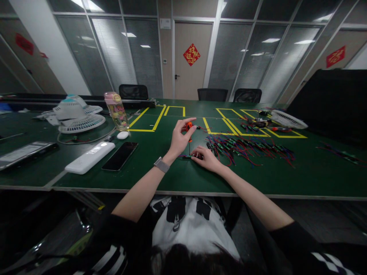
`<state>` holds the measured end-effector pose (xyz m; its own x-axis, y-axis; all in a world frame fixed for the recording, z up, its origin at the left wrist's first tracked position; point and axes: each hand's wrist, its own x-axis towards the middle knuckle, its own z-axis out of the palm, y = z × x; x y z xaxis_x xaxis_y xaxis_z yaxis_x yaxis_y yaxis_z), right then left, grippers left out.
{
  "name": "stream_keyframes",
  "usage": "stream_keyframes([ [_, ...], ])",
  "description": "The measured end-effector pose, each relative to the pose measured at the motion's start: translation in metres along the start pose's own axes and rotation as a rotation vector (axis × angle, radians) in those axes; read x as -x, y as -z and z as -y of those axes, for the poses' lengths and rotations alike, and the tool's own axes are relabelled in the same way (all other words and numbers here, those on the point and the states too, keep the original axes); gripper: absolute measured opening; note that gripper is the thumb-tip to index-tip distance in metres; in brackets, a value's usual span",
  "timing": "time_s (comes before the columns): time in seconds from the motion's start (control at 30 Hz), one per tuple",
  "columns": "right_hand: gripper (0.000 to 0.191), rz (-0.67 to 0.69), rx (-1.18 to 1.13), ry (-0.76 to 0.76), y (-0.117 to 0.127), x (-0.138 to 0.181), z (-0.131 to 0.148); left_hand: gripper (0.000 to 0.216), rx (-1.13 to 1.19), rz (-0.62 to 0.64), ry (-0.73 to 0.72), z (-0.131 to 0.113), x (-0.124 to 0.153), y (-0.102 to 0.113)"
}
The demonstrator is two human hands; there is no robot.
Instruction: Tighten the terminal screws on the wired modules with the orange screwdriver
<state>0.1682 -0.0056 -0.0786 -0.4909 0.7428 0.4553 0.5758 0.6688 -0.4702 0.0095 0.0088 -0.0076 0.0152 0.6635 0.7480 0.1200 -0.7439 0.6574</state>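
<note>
My left hand (181,135) is closed around the orange-and-black handle of a screwdriver (189,126), which stands upright with its thin shaft pointing down. The shaft's tip meets a small green circuit board (187,156) lying on the table. My right hand (207,158) rests low on the table, its fingers curled and pinching the right end of that board. Part of the board is hidden under those fingers. Just beyond my right hand lies a heap of similar circuit boards with red and blue wires (237,145).
On the left are a phone (119,156), a white power bank (90,157), a pink-lidded bottle (117,111) and white fans (74,114). Yellow tape (160,119) marks rectangles on the green table (160,179). A dark screen-like panel (335,107) rises at the right.
</note>
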Motion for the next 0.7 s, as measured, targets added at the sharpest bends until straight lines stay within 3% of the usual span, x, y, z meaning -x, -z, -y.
stream_keyframes([
  [0.23, 0.008, -0.003, 0.008, 0.002, -0.0003, 0.0002, -0.0009, 0.033, 0.178, 0.069, 0.097, -0.0007, -0.0022, 0.0000],
  [0.5, 0.008, -0.002, 0.005, 0.006, -0.0006, 0.0003, -0.0022, 0.026, -0.006, -0.023, -0.007, 0.0003, -0.0007, 0.0019],
  [0.7, 0.009, 0.002, 0.003, 0.014, -0.0003, -0.0001, -0.0028, 0.033, 0.182, 0.081, 0.095, 0.0001, -0.0029, 0.0005],
])
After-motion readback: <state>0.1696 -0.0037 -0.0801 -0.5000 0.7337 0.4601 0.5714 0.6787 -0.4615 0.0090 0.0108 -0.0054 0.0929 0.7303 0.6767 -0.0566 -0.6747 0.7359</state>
